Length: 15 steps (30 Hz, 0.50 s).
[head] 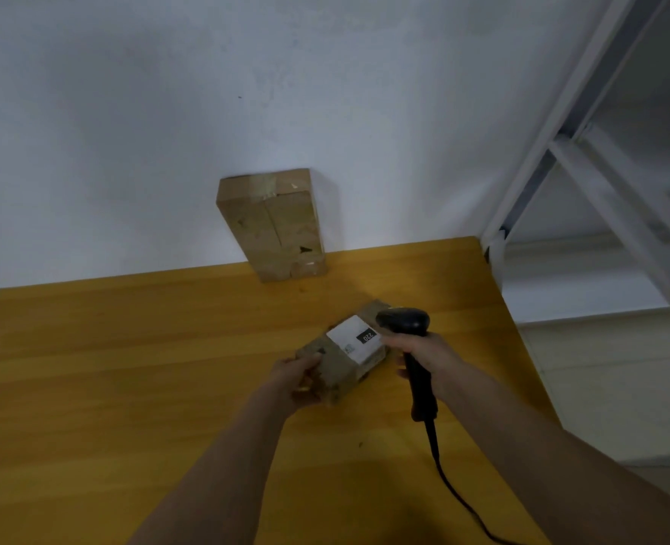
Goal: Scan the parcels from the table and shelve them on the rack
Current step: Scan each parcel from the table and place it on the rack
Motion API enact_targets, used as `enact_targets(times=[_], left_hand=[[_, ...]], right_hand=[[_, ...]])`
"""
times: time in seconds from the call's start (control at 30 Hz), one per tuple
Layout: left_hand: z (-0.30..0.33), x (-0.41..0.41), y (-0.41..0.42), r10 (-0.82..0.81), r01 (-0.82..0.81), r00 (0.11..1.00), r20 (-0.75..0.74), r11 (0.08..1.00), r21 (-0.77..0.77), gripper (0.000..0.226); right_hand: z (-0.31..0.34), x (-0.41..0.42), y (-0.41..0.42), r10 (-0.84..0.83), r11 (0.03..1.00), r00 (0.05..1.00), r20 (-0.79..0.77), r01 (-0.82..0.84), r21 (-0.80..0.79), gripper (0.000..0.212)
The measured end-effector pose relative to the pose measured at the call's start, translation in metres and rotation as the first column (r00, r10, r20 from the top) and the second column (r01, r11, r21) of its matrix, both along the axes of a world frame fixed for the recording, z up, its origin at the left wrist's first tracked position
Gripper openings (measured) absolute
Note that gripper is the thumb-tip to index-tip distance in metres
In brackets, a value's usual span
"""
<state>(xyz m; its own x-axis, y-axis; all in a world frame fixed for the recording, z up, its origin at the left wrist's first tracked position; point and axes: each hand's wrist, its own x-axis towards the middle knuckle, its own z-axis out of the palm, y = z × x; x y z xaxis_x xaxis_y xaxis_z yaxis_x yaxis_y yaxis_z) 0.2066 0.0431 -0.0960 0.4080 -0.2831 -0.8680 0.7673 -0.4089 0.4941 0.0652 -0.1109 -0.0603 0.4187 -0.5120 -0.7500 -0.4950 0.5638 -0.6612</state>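
Parcel (343, 357) sits in your left hand (298, 377), gripped at its near end over the table (129, 367), label (355, 340) up. Your right hand (419, 357) grasps the scanner (406, 324) just right of it. Farther off, a box (272, 224) leans on the wall (246, 92); the rack (584, 159) stands far right.

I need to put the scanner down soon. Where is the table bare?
Bare: the table's left half, left of the left hand, and the strip between the held parcel and the standing parcel. Crowded around the scanner.
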Motion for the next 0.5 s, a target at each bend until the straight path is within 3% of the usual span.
enact_targets(times=[0.07, 0.13, 0.2, 0.23, 0.33, 0.4, 0.5], left_hand=[[0.003, -0.01, 0.0, 0.153, -0.169, 0.976, -0.154, 0.98, -0.103, 0.041], [0.0, -0.023, 0.0, 0.246, -0.328, 0.922, -0.3, 0.906, -0.267, 0.07], [-0.002, -0.037, -0.001, 0.217, -0.38, 0.898, -0.382, 0.82, -0.427, 0.103], [-0.002, -0.044, -0.003, 0.197, -0.394, 0.892, -0.408, 0.782, -0.483, 0.108], [0.002, -0.063, -0.013, 0.097, -0.35, 0.902, -0.42, 0.735, -0.581, 0.101], [0.003, -0.07, -0.018, 0.009, -0.248, 0.922, -0.387, 0.781, -0.573, 0.087], [0.016, -0.071, -0.024, -0.114, -0.013, 0.957, -0.266, 0.901, -0.433, 0.059]], right_hand=[[0.002, -0.002, -0.001, -0.019, 1.0, 1.0, -0.004, 0.019, -0.012, 0.039], [0.004, -0.002, 0.0, -0.048, 0.998, 0.999, -0.001, 0.048, -0.035, 0.039], [0.007, -0.001, 0.002, -0.071, 0.993, 0.997, 0.007, 0.071, -0.091, 0.047], [0.009, 0.0, 0.003, -0.07, 0.989, 0.997, 0.017, 0.072, -0.126, 0.05], [0.015, 0.002, 0.004, -0.014, 0.986, 0.996, 0.088, 0.029, -0.166, 0.045], [0.019, 0.002, 0.004, 0.035, 0.981, 0.991, 0.125, -0.01, -0.193, 0.036], [0.026, -0.002, -0.001, 0.088, 0.951, 0.993, 0.083, -0.059, -0.304, 0.028]])
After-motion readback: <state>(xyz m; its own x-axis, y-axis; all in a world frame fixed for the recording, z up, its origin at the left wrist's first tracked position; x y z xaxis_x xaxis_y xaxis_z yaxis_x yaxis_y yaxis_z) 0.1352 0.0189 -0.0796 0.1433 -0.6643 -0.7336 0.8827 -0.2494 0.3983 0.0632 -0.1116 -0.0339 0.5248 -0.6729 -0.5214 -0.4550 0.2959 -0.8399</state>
